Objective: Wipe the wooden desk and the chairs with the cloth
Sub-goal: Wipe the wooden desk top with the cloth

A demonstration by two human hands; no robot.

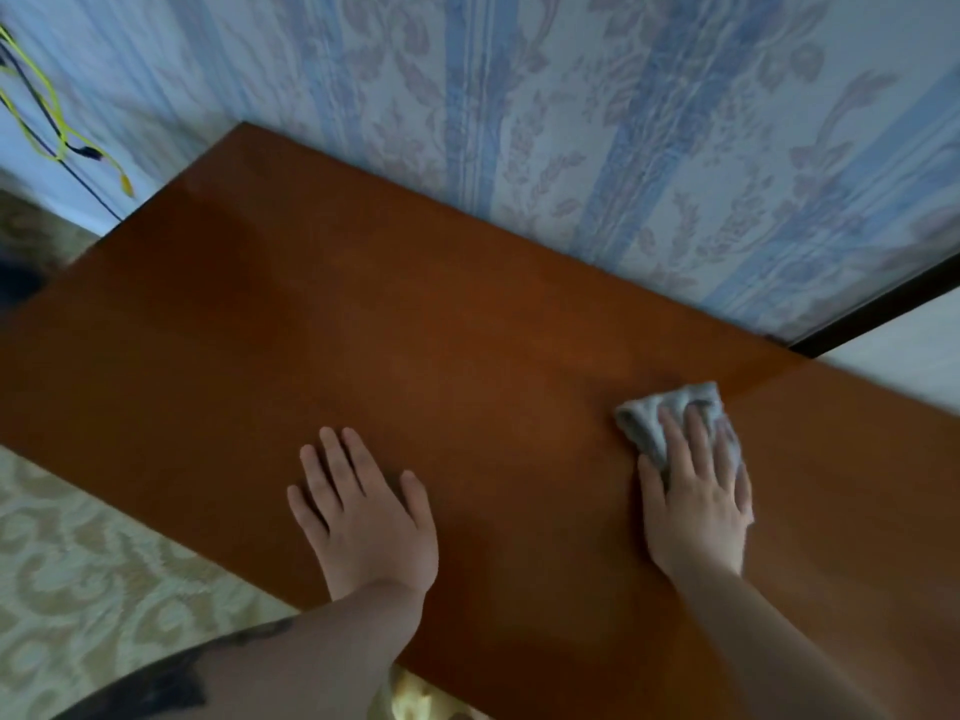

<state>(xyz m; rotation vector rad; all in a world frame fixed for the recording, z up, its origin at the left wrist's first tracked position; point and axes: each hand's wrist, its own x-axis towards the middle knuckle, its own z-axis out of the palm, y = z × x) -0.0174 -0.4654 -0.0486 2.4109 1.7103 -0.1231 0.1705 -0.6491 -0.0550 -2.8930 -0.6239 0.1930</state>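
The wooden desk (363, 330) fills the middle of the view, its reddish-brown top bare. My left hand (361, 511) lies flat on the desk near the front edge, fingers straight and spread. My right hand (696, 491) presses a grey cloth (649, 413) flat against the desk top at the right, with straight fingers on top of the cloth. Part of the cloth sticks out beyond my fingertips and along the right side of my hand. No chair is in view.
A wall with blue and pink patterned wallpaper (571, 148) runs along the desk's far edge. Yellow and dark cords (57, 132) hang at the upper left. Patterned beige flooring (78, 579) shows at the lower left. A dark strip (883, 304) crosses the right edge.
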